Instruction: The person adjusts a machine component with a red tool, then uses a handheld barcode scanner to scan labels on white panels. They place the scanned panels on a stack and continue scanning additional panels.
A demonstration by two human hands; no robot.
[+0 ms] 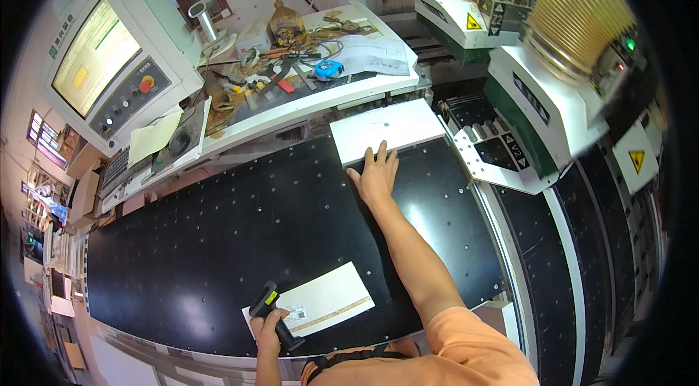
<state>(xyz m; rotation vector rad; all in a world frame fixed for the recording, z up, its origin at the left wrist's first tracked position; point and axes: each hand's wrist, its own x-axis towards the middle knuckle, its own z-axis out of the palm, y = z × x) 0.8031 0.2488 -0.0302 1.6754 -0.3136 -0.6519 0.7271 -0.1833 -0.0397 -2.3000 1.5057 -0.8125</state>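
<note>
In my left hand (pixel 267 333) is a black handheld barcode scanner (pixel 266 297) with a yellow label, its grip wrapped by my fingers. Just beyond it a white panel (pixel 331 293) lies on the black table, with a printed label (pixel 296 312) near the scanner and a tan strip along its near side. My right arm reaches forward, and my right hand (pixel 376 176) rests with fingers spread on the near edge of a second white panel (pixel 386 130). That panel lies at the table's far right edge, beside the machine.
The black table (pixel 218 240) is dotted with small studs. A control console (pixel 102 58) with a lit screen and red button stands far left. Tools, papers and a blue tape measure (pixel 328 69) clutter the bench behind. Machine heads with ribbed hoses (pixel 579 14) and a metal bracket (pixel 495 156) border the right.
</note>
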